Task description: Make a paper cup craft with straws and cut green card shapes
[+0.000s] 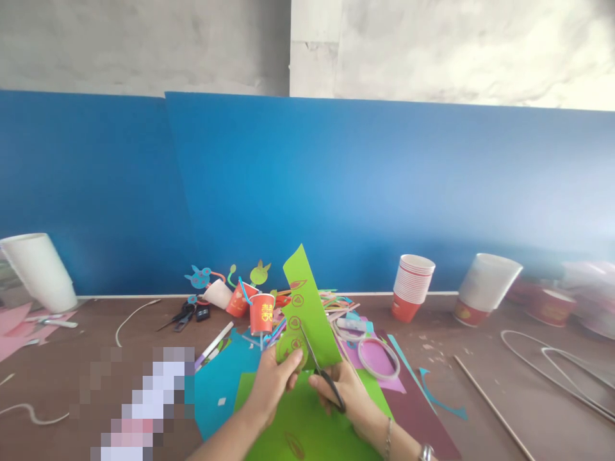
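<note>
A green paper strip with small red drawings stands upright between my hands. My left hand pinches its lower left part, thumb in front. My right hand is closed round the black handles of the scissors, whose blades point up and left across the strip, near the drawn circles. Under my hands lies a larger green sheet with a red leaf-like outline near its lower edge. It rests on blue paper and dark maroon paper.
Red cups with straws and cut-out heads stand behind my left hand. Cup stacks are at the right back, a white stack at far left. Tape roll, stick and cables lie right. A blue panel stands behind.
</note>
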### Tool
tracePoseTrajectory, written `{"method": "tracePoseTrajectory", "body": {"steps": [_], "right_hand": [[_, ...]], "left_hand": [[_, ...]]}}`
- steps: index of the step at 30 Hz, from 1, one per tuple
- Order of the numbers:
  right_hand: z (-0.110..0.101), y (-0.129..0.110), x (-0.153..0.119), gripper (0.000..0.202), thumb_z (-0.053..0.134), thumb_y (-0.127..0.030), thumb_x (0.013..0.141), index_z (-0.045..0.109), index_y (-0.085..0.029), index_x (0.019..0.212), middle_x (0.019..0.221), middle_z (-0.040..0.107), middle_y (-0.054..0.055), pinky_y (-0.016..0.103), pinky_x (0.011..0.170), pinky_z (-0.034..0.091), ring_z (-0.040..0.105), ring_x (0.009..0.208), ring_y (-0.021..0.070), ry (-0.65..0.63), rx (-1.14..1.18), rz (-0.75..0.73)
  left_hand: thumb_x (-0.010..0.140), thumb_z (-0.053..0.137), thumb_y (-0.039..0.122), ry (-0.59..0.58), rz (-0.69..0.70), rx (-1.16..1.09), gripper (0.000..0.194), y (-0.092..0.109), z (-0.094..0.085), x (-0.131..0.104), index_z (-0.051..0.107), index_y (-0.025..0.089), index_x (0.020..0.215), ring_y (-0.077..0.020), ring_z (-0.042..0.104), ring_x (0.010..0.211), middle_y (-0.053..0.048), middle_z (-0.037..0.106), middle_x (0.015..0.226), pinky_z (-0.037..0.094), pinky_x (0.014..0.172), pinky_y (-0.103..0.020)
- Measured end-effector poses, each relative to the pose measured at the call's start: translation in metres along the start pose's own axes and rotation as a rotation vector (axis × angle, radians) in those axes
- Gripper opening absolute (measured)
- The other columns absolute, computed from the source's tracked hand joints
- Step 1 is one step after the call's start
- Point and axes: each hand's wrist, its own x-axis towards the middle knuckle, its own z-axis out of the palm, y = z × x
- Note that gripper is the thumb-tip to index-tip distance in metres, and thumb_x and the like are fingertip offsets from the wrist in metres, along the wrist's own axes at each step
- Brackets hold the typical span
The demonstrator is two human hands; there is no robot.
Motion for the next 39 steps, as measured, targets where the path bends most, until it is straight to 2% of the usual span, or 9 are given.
{"method": "tracePoseTrajectory", "body": {"steps": [8,12,15,18,22,26,32,35,39], "right_hand": [[-0.008,0.003,0.0,0.051,0.072,-0.057,0.064,0.045,-0.018,0.045,0.037,0.044,-0.005,0.019,0.034,0.023,0.034,0.033,0.0045,0.018,-0.032,0.042],[-0.009,0.006,0.001,0.055,0.071,-0.061,0.064,0.044,-0.018,0.043,0.035,0.044,-0.005,0.019,0.032,0.02,0.034,0.03,0.0038,-0.009,-0.038,0.05],[-0.01,0.006,0.0,0.052,0.071,-0.065,0.061,0.056,-0.015,0.066,0.039,0.048,-0.006,0.017,0.032,0.021,0.037,0.03,0.005,-0.055,0.034,0.041],[-0.01,0.005,-0.003,0.064,0.07,-0.065,0.061,0.05,-0.017,0.099,0.045,0.055,-0.008,0.014,0.031,0.022,0.042,0.031,0.0064,-0.112,0.11,0.074],[-0.01,0.003,-0.005,0.057,0.07,-0.062,0.063,0.046,-0.019,0.093,0.043,0.055,-0.01,0.013,0.029,0.018,0.041,0.029,0.0052,-0.187,0.127,0.132],[-0.015,-0.001,-0.003,0.055,0.069,-0.062,0.065,0.054,-0.015,0.088,0.044,0.056,-0.007,0.013,0.028,0.021,0.044,0.03,0.005,-0.206,0.115,0.128],[-0.025,-0.006,-0.001,0.051,0.071,-0.056,0.067,0.063,-0.009,0.086,0.057,0.067,0.002,0.014,0.029,0.023,0.051,0.036,0.0062,-0.212,0.129,0.172],[-0.03,-0.007,-0.003,0.059,0.069,-0.058,0.068,0.066,-0.007,0.097,0.061,0.07,0.005,0.014,0.029,0.025,0.055,0.038,0.0075,-0.271,0.194,0.2],[-0.036,-0.008,-0.006,0.072,0.063,-0.061,0.074,0.056,-0.009,0.124,0.066,0.072,0.007,0.015,0.033,0.032,0.06,0.042,0.0099,-0.389,0.248,0.215]], "left_hand": [[0.067,0.07,0.048,0.013,-0.017,0.004,0.036,0.003,0.0,-0.001,0.052,0.017,0.069,-0.0049,0.033,0.039,0.008,0.043,0.048,0.023,0.038,-0.018],[0.065,0.071,0.048,0.029,-0.026,-0.016,0.036,0.002,-0.001,0.0,0.055,0.016,0.073,-0.0044,0.031,0.039,0.008,0.046,0.05,0.022,0.038,-0.018],[0.064,0.071,0.049,0.087,-0.009,0.0,0.037,-0.002,-0.004,0.004,0.053,0.017,0.069,-0.0045,0.03,0.038,0.009,0.042,0.047,0.02,0.038,-0.018],[0.066,0.068,0.053,0.193,0.033,0.01,0.041,-0.006,-0.009,0.009,0.046,0.019,0.06,-0.0046,0.026,0.037,0.011,0.034,0.04,0.018,0.039,-0.019],[0.067,0.067,0.055,0.268,0.055,0.033,0.041,-0.009,-0.013,0.011,0.048,0.019,0.059,-0.0063,0.031,0.036,0.01,0.037,0.037,0.022,0.039,-0.019],[0.069,0.067,0.048,0.228,0.06,0.124,0.033,-0.009,-0.011,0.009,0.052,0.019,0.061,-0.0083,0.037,0.034,0.007,0.044,0.036,0.026,0.037,-0.02],[0.07,0.064,0.045,0.235,0.046,0.232,0.027,-0.006,-0.009,0.007,0.059,0.019,0.069,-0.0114,0.039,0.028,0.006,0.047,0.033,0.029,0.033,-0.022],[0.07,0.062,0.046,0.281,0.083,0.251,0.029,-0.005,-0.009,0.006,0.06,0.017,0.072,-0.0157,0.05,0.033,0.002,0.054,0.035,0.04,0.038,-0.025],[0.07,0.063,0.047,0.303,0.116,0.239,0.031,-0.005,-0.01,0.007,0.062,0.016,0.074,-0.0176,0.055,0.038,0.0,0.058,0.038,0.044,0.043,-0.026]]}}
